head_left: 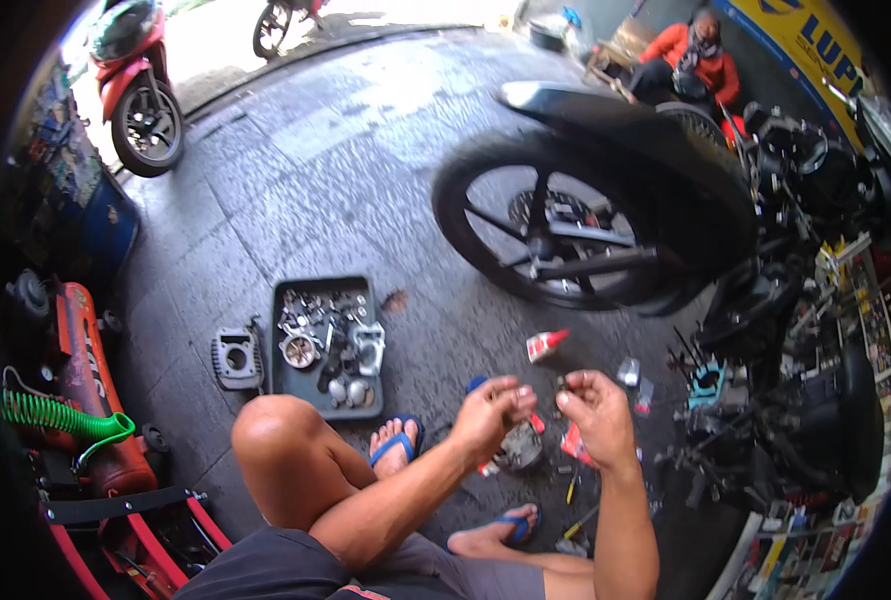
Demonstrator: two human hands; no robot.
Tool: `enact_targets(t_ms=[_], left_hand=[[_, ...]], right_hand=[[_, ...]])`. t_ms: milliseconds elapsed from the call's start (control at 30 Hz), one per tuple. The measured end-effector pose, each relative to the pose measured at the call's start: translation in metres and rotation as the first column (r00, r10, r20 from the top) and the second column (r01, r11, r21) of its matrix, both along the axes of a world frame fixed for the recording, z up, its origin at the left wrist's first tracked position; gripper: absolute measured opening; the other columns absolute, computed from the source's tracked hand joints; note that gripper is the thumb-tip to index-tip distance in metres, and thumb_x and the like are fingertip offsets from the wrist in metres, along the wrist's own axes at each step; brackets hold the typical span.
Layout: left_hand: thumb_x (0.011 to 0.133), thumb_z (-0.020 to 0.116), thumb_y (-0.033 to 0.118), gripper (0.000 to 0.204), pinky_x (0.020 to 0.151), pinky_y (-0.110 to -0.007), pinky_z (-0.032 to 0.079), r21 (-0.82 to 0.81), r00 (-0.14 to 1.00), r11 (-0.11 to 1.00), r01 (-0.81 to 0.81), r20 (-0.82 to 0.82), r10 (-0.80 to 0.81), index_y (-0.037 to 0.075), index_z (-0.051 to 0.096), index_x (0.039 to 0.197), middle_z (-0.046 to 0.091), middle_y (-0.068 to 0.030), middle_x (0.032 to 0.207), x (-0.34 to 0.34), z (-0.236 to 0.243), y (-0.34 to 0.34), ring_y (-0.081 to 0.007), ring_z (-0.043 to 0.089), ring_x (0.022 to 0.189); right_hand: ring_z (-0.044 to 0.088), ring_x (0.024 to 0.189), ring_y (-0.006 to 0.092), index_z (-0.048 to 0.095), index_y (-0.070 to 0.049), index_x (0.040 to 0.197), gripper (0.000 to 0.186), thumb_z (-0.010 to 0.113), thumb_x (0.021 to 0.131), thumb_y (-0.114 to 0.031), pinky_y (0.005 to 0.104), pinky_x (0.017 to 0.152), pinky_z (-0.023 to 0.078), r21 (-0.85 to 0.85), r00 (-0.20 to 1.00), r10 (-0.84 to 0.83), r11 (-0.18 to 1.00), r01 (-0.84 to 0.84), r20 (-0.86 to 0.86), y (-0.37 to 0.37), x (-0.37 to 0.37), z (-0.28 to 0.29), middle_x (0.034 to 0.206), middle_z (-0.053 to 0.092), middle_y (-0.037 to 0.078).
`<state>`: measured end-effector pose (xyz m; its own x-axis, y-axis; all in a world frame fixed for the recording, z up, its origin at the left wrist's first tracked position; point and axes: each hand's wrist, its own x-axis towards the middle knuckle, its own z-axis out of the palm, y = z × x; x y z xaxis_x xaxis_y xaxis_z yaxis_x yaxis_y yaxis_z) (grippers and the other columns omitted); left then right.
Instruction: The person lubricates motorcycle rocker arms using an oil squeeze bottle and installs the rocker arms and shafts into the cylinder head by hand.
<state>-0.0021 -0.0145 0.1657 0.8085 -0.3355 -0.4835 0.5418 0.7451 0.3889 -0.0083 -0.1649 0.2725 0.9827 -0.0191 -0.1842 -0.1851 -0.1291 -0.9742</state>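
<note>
My left hand (492, 412) is raised in front of me with its fingers curled in toward the thumb; whatever they may hold is too small to make out. Close beside it, my right hand (597, 415) pinches a small dark part (562, 383) between thumb and fingers. On the floor beneath both hands lies a round grey metal engine part (518, 450), partly hidden by the left hand. Red-and-white packaging (575, 446) is next to it, half behind my right hand. Just beyond the hands sits a small white bottle with a red cap (543, 346).
A grey tray (277, 345) of engine parts stands left, beside a finned cylinder block (236, 358). A motorcycle wheel (540, 235) fills the far right. An orange air compressor (95, 385) with a green coiled hose is at far left. A seated person (695, 65) is at the back.
</note>
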Motion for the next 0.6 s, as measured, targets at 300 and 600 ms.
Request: enact_targets(t_ms=[300,600], left_hand=[[0.091,0.044,-0.002,0.056,0.105,-0.029,0.038,0.153,0.927,0.986,0.065,0.355,-0.116,-0.001,0.031,0.145,0.049,-0.0155,0.142,-0.03,-0.017,-0.027,-0.0196,0.049,0.128],[0.099,0.051,0.01,0.059,0.108,-0.032,0.037,-0.105,0.892,0.955,0.277,0.397,-0.215,0.004,0.023,0.15,0.037,-0.0139,0.151,-0.035,0.005,-0.021,-0.0195,0.043,0.133]], right_hand=[[0.064,0.085,0.0116,0.056,0.004,0.116,0.032,0.065,0.085,0.0,0.0244,0.077,0.052,0.292,0.915,0.143,0.956,-0.029,-0.377,-0.046,-0.058,-0.034,0.097,0.066,0.007],[0.061,0.108,0.0209,0.046,0.002,0.133,0.048,0.058,0.087,0.002,0.0353,0.094,0.049,0.563,0.848,0.319,0.826,-0.03,-0.423,-0.05,-0.068,-0.037,0.118,0.061,0.011]])
